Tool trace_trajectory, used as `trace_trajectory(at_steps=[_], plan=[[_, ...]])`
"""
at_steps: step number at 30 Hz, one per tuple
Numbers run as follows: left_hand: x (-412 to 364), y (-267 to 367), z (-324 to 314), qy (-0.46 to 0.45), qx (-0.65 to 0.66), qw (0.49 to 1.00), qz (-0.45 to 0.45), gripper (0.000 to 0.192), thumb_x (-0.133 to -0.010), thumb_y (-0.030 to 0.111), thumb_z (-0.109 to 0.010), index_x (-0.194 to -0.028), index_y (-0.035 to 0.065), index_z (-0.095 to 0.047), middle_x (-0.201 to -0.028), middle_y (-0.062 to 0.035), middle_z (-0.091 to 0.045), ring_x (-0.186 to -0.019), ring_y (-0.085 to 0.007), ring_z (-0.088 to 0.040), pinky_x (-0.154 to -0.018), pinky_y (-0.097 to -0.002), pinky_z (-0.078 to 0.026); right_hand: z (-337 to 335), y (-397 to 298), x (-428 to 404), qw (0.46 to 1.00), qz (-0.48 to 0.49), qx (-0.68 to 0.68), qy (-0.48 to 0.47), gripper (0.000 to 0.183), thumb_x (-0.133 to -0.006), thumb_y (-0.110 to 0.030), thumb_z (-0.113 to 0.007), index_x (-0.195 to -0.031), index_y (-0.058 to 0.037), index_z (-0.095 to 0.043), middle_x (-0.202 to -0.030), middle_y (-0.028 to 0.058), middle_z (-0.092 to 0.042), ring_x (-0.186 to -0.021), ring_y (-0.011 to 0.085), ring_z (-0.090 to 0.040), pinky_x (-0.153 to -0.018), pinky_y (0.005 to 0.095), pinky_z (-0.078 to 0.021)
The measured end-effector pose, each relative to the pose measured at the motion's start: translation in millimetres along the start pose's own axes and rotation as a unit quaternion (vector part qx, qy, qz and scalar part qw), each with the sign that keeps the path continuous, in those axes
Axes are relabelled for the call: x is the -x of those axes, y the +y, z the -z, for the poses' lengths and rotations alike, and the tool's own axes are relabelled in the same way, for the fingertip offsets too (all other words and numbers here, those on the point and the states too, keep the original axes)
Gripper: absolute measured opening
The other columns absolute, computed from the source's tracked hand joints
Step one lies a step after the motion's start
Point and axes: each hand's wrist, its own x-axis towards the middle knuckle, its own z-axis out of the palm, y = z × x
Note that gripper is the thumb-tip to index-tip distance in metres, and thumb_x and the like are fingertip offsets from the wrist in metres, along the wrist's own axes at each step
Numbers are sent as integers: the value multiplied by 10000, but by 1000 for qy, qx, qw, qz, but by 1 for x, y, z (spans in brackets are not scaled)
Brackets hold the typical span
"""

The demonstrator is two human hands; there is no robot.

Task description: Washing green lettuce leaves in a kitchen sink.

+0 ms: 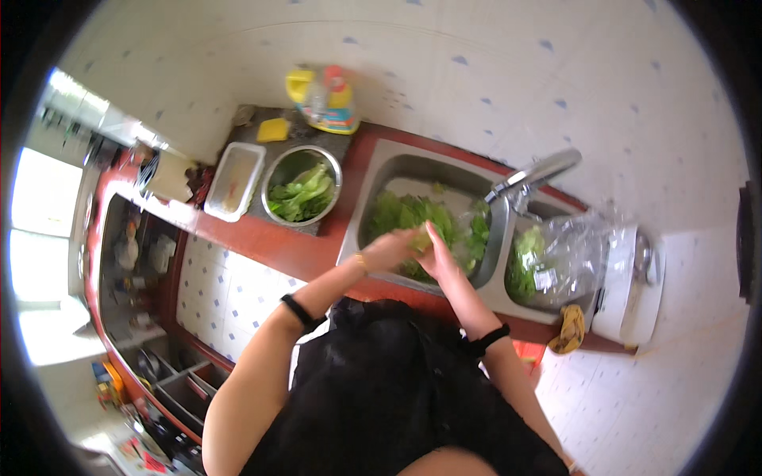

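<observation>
Over the larger basin of a steel double sink [387, 156], my two hands meet around a pale green lettuce leaf [422, 239]. My left hand [390, 250], blurred by motion, grips the leaf from the left. On its other side my right hand [439, 257] holds it with the thumb upright. Loose lettuce leaves [411, 211] lie below in the basin, partly hidden by my hands. The chrome faucet [530, 175] reaches over this basin's right side. Left of the sink, a steel bowl [338, 178] contains more lettuce leaves [306, 193].
A clear plastic bag [574, 256] with greens covers much of the smaller basin. A yellowish cloth [568, 330] hangs over the counter's front edge. Beyond the bowl are a white plastic tray [257, 156], a yellow sponge [273, 130] and a yellow detergent bottle [340, 113] against the wall.
</observation>
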Motion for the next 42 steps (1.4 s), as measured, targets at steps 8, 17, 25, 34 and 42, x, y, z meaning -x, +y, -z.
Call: trace_trajectory(at_steps=[8, 17, 25, 34, 42], plan=[[88, -39, 182, 228, -35, 949, 216, 556, -793, 132, -587, -1304, 89, -372, -1268, -211, -431, -1191, -367, -388, -961, -446, -342, -2, -76, 16, 991, 93, -62, 70, 393, -791, -227, -649, -1103, -24, -523, -1007, 143, -585, -970, 237, -551, -859, 345, -462], [23, -26, 113, 253, -34, 956, 142, 465, -754, 203, -652, -1192, 140, -508, -1345, -193, -334, -1245, -389, -291, -1008, -510, -240, 98, -58, -43, 949, 139, 107, 260, 322, -843, -193, -553, -1117, -26, -533, -994, 140, -598, -916, 226, -577, -794, 334, -461], [-47, 7, 42, 83, -5, 992, 93, 380, -784, 185, -614, -1142, 93, -524, -1236, -163, -452, -1175, -340, -407, -984, -440, -312, 57, -9, -69, 759, 109, 638, 65, 343, -743, -212, -663, -985, 4, -551, -915, 182, -611, -833, 316, -589, -730, 374, -448], [-110, -57, -86, 2, 231, 954, 192, 350, -808, 165, -557, -1096, -17, -478, -1051, -227, -525, -941, -351, -545, -815, -408, -438, 129, -47, -71, 653, 230, 694, 199, 228, -741, -147, -600, -873, 12, -503, -751, 158, -555, -678, 311, -524, -636, 371, -419], [-154, -44, -131, 91, 209, 945, 236, 340, -784, 172, -580, -1031, -33, -467, -984, -255, -543, -944, -408, -522, -798, -440, -433, 120, -54, -69, 904, 221, 324, 171, 325, -753, -117, -567, -1052, -7, -503, -954, 97, -581, -843, 157, -519, -734, 282, -413]])
